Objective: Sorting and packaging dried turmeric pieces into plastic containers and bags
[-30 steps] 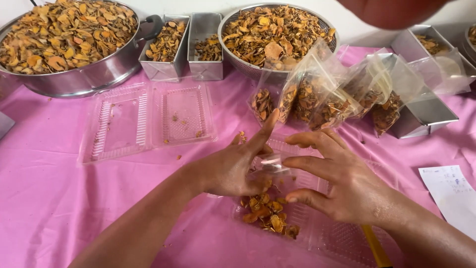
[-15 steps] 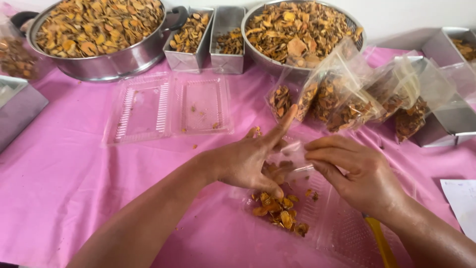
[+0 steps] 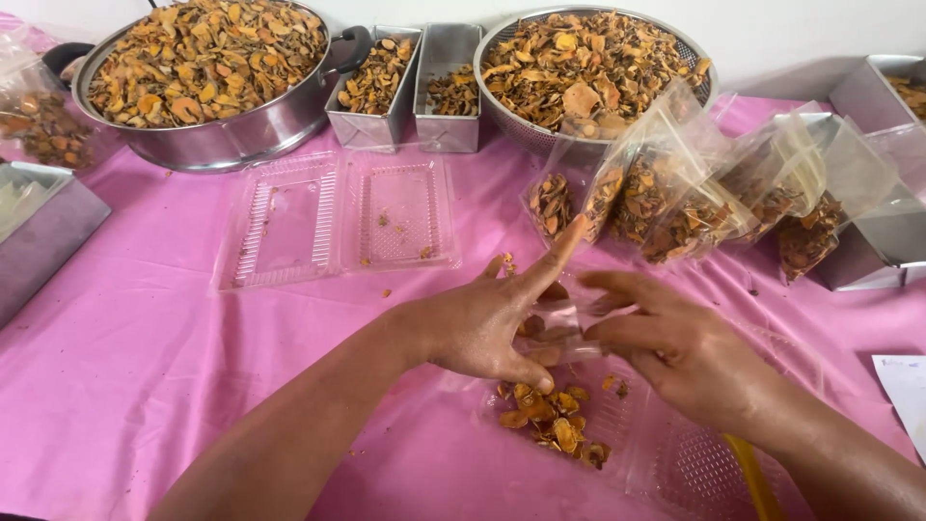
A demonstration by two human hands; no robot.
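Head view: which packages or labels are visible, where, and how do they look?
Filled clear bags: leaning row, right of centre, orange-brown dried slices inside.
Small clear bag: between left hand and right hand.
Open clamshell: clear, mid-left.
Paper slip: white, right edge.

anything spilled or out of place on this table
A few orange dried slices lie loose on the pink tablecloth, beside the open clear clamshell tray, which holds only crumbs. Otherwise nothing stands out.
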